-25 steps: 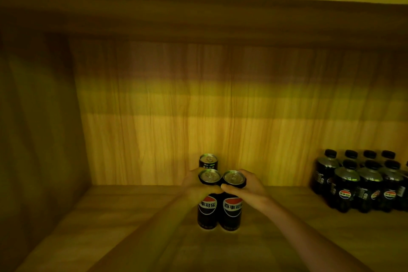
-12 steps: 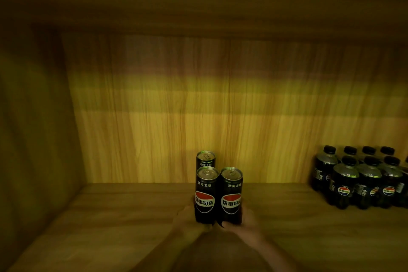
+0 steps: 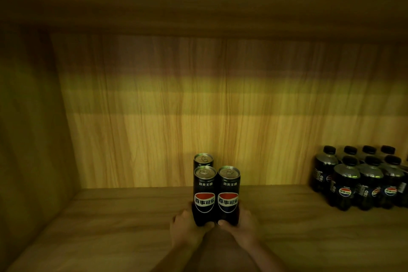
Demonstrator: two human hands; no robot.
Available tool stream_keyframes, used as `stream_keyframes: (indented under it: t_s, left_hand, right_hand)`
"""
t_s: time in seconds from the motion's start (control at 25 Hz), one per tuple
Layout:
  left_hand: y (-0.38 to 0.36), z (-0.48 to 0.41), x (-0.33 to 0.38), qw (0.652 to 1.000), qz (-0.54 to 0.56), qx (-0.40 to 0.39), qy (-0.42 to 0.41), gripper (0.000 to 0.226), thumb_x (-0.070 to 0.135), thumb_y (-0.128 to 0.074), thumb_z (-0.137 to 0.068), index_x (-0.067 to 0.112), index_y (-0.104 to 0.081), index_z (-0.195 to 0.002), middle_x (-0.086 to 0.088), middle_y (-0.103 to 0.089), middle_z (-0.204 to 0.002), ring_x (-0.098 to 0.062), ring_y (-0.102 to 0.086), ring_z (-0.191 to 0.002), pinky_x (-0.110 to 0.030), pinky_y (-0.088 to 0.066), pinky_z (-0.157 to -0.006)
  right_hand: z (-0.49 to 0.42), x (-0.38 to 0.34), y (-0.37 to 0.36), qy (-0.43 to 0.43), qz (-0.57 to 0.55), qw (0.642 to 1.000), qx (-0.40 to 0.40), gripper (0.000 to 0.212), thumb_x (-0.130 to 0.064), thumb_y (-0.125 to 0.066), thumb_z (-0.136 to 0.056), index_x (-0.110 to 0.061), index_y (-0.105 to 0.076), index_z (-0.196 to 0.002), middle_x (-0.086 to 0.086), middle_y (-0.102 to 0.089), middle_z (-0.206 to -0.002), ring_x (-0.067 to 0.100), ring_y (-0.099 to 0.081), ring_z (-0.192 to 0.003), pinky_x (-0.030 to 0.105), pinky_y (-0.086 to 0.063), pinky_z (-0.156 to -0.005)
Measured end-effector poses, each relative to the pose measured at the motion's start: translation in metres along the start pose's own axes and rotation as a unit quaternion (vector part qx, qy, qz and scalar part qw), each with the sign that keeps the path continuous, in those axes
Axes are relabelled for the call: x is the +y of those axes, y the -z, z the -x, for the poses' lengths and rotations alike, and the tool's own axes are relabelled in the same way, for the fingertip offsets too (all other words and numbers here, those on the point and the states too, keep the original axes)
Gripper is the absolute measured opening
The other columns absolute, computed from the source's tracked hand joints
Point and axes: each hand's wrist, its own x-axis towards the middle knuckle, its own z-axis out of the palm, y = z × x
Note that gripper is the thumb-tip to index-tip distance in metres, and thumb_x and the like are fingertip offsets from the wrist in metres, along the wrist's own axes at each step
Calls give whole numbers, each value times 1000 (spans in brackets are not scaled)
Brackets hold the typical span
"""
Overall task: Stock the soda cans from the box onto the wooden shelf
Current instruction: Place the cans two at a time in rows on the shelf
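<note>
The left hand (image 3: 187,225) curls round the base of the left can (image 3: 204,196), and the right hand (image 3: 245,225) round the right can (image 3: 228,196). Slide both back evenly, upright, against the rear can (image 3: 203,159).

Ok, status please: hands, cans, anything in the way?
Left hand grips front left can low; right hand grips front right can. Third can behind, upright on shelf. Bottles far right, apart.

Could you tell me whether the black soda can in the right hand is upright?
Upright: the black soda can stands straight on the wooden shelf, silver top up, right hand gripping its base.
</note>
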Motion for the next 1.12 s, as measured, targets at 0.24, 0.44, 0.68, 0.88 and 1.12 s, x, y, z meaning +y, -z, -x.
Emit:
stream_keyframes:
  t_s: [0.24,0.44,0.68,0.88,1.12]
  left_hand:
    - [-6,-5,-4,1000,-3,16,5,63,43,-69,-70,24,-44,-124,4,-58,-128,-16,-50,-122,-36,-30,-110]
    - [-7,-7,-5,1000,-13,19,3,65,47,-68,-69,24,-43,-124,3,-57,-128,-19,-48,-123,-37,-30,-109]
    - [-8,-6,-6,1000,-19,13,17,68,48,-69,-67,23,-43,-125,0,-57,-128,-21,-48,-123,-40,-31,-109]
    - [-8,-4,-6,999,-29,12,24,67,49,-69,-68,20,-44,-123,-4,-59,-126,-24,-49,-121,-39,-31,-106]
    - [-7,-3,-2,999,-43,19,24,67,49,-69,-69,17,-46,-123,-7,-59,-126,-25,-49,-120,-38,-32,-104]
  right_hand:
    - [-8,5,-4,-8,33,999,5,120,-94,-41,-26,-19,-51,-120,1,-65,-116,18,-60,-108,39,-50,-91]
    - [-9,0,-3,-6,48,999,7,104,-80,-63,-37,-19,-50,-121,1,-64,-118,18,-59,-110,40,-50,-92]
    - [-8,-3,0,-7,55,998,5,96,-72,-68,-44,-16,-51,-120,5,-64,-118,21,-60,-109,40,-50,-90]
    - [-6,-10,3,-12,72,997,14,62,-30,-76,-68,-11,-52,-122,11,-63,-120,26,-59,-110,42,-48,-92]
    - [-4,-16,4,-14,77,997,7,64,-29,-76,-69,-11,-49,-124,12,-62,-121,28,-58,-111,44,-47,-93]
